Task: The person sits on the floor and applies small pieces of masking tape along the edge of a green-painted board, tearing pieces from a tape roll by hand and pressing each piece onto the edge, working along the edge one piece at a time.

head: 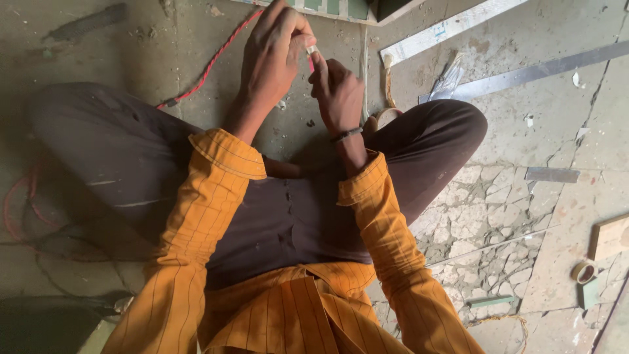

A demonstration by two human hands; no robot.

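Place: a workshop floor or building site, probably, since only the ground shows.
Floor: cracked, dusty stone floor, chips everywhere.
Offcuts: metal strip, white batten, wood block.
Supplies: tape roll, red wire trailing across.

Both hands meet at twelve o'clock: the left hand and right hand pinch a thin red wire between fingertips. A roll of tape lies at four o'clock on the cracked floor.
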